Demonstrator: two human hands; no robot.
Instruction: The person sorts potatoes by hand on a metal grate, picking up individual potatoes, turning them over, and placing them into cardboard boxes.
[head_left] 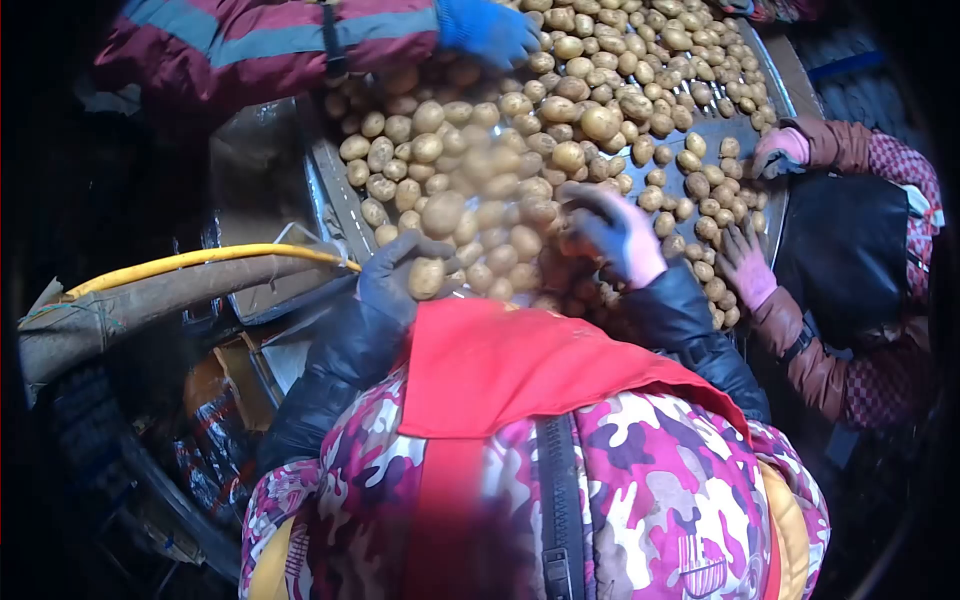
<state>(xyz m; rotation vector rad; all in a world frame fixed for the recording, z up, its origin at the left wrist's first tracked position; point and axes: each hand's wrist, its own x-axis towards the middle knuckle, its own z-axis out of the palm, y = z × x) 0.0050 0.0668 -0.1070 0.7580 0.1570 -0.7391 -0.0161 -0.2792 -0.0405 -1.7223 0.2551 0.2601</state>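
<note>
Many potatoes (pixel 568 156) lie spread over a conveyor table in front of me. My left hand (pixel 393 272), in a dark grey glove, is at the near left edge of the heap, its fingers closed round one potato (pixel 426 279). Over the near right part of the heap is my right hand (pixel 618 232), in a grey and pink glove. Its fingers are spread and bent a little above the potatoes, and nothing shows between them. A blurred smudge covers the potatoes in the middle of the view.
At the right, a co-worker's two pink-gloved hands (pixel 751 268) rest by the potatoes. Another co-worker's blue glove (pixel 490 32) reaches in at the top. A yellow hose (pixel 200 257) runs along a wrapped bar at the left. The metal table edge (pixel 340 196) borders the heap.
</note>
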